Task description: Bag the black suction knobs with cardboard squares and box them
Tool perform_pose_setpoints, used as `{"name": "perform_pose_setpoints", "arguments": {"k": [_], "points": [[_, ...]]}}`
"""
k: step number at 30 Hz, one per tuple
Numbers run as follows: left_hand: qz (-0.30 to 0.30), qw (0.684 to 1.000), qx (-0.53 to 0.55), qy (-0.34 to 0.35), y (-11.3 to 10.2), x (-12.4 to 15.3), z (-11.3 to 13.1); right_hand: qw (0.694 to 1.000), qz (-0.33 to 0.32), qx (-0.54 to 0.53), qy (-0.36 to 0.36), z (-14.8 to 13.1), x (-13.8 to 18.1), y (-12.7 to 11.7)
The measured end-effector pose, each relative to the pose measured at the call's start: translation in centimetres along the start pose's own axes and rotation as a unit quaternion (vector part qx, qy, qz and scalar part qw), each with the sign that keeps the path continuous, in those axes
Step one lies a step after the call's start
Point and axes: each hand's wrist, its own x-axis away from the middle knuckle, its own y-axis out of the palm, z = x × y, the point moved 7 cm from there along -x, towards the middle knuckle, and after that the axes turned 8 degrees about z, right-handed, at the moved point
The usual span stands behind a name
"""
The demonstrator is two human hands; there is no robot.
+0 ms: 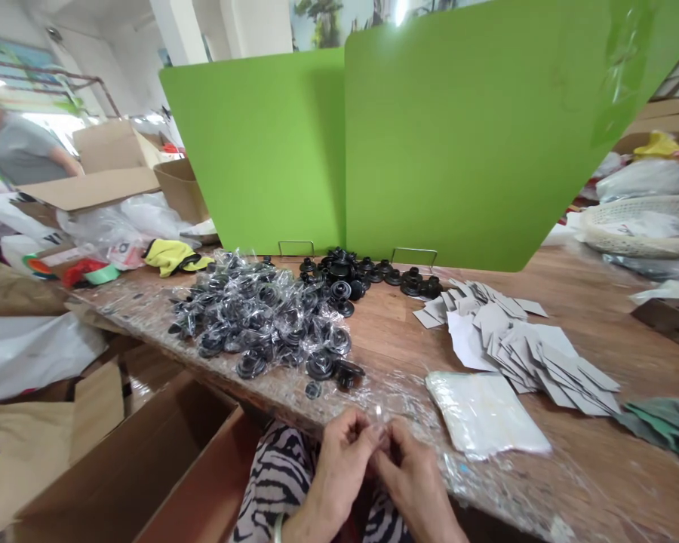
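Both my hands meet at the front edge of the table, fingertips together. My left hand (342,456) and my right hand (410,467) are closed in a pinch around a glinting bit of clear plastic (379,412), mostly hidden by the fingers. Just to the right lies a flat stack of clear plastic bags (483,413). Beyond my hands and to the left is a heap of black round parts wrapped in clear film (260,309). A bare black round part (348,373) sits at the heap's near edge. More unwrapped black parts (339,268) are grouped behind it.
Grey cards (520,343) are spread at the right, near a green cloth (671,426). Green panels (430,143) stand across the back. An open cardboard box (130,452) is below the table at left. A person (26,147) is at the far left.
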Motion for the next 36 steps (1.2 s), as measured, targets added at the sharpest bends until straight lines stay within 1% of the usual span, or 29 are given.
{"name": "perform_pose_setpoints", "arguments": {"k": [2, 3, 4, 5, 6, 8, 9, 10, 11, 13, 16, 18, 20, 21, 22, 24, 26, 27, 28, 30, 32, 33, 34, 35, 36], "points": [[-0.006, 0.998, -0.061, -0.018, -0.4, -0.4, -0.5, 0.995, -0.061, -0.058, 0.049, 0.8, 0.2, 0.5], [-0.002, 0.994, -0.105, -0.015, -0.7, -0.5, -0.5, 0.991, -0.073, -0.089, 0.067, 1.0, 0.2, 0.3], [0.01, 0.988, -0.153, 0.003, -1.2, -0.6, -0.4, 0.989, -0.067, -0.112, 0.075, 1.1, 0.0, -0.1], [0.031, 0.978, -0.202, 0.044, -1.7, -0.6, 0.1, 0.989, -0.049, -0.122, 0.069, 1.0, -0.2, -0.6], [0.06, 0.962, -0.245, 0.103, -2.1, -0.4, 0.8, 0.992, -0.024, -0.117, 0.051, 0.8, -0.4, -1.1], [0.11, 0.918, -0.304, 0.231, -2.3, 0.4, 2.3, 0.997, -0.003, -0.076, 0.009, 0.5, -0.7, -1.3], [0.123, 0.898, -0.319, 0.277, -2.3, 0.8, 2.7, 0.999, 0.0, -0.052, -0.011, 0.4, -0.7, -1.1], [0.13, 0.884, -0.328, 0.307, -2.2, 1.2, 3.0, 0.999, 0.004, -0.025, -0.028, 0.3, -0.8, -0.9], [0.13, 0.876, -0.335, 0.322, -2.2, 1.3, 3.0, 0.999, 0.008, 0.001, -0.043, 0.3, -0.9, -0.8], [0.118, 0.879, -0.343, 0.31, -2.4, 1.1, 2.9, 0.996, 0.015, 0.058, -0.072, 0.2, -1.1, -0.8], [0.107, 0.9, -0.335, 0.259, -3.3, 0.3, 2.4, 0.983, 0.024, 0.138, -0.12, -0.2, -1.4, -1.1], [0.112, 0.912, -0.315, 0.238, -3.7, 0.1, 2.4, 0.973, 0.027, 0.165, -0.159, -0.5, -1.2, -1.3], [0.118, 0.927, -0.282, 0.218, -3.8, 0.0, 2.5, 0.959, 0.009, 0.187, -0.212, -1.0, -0.5, -0.9], [0.109, 0.94, -0.257, 0.195, -3.6, -0.1, 2.3, 0.952, -0.007, 0.198, -0.233, -1.1, -0.1, -0.5], [0.094, 0.957, -0.223, 0.162, -3.3, -0.2, 2.1, 0.948, -0.025, 0.207, -0.242, -1.1, 0.3, 0.0], [0.059, 0.984, -0.145, 0.084, -2.4, -0.4, 1.3, 0.945, -0.059, 0.219, -0.237, -0.9, 1.0, 0.9], [0.05, 0.994, -0.09, 0.032, -2.0, -0.6, 0.6, 0.944, -0.075, 0.22, -0.235, -0.8, 1.5, 1.5], [0.056, 0.994, -0.091, 0.027, -2.0, -0.6, 0.4, 0.945, -0.073, 0.218, -0.233, -0.7, 1.5, 1.6], [0.065, 0.991, -0.11, 0.04, -2.2, -0.6, 0.2, 0.947, -0.062, 0.217, -0.227, -0.6, 1.3, 1.4], [0.065, 0.974, -0.186, 0.115, -2.2, -0.3, 0.3, 0.953, -0.011, 0.224, -0.206, -0.1, 0.7, 0.5], [0.063, 0.935, -0.28, 0.208, -2.1, 0.4, 0.4, 0.949, 0.037, 0.245, -0.195, 0.4, 0.2, -0.5], [0.067, 0.913, -0.322, 0.24, -2.0, 0.8, 0.3, 0.944, 0.053, 0.258, -0.2, 0.5, 0.1, -0.7], [0.069, 0.896, -0.355, 0.257, -1.8, 1.0, 0.2, 0.938, 0.063, 0.271, -0.207, 0.6, 0.0, -0.9], [0.06, 0.888, -0.377, 0.257, -1.6, 1.1, -0.1, 0.933, 0.07, 0.282, -0.214, 0.7, 0.0, -0.9], [0.044, 0.889, -0.384, 0.244, -1.3, 1.1, -0.4, 0.929, 0.077, 0.289, -0.22, 0.8, 0.1, -0.9]]}}
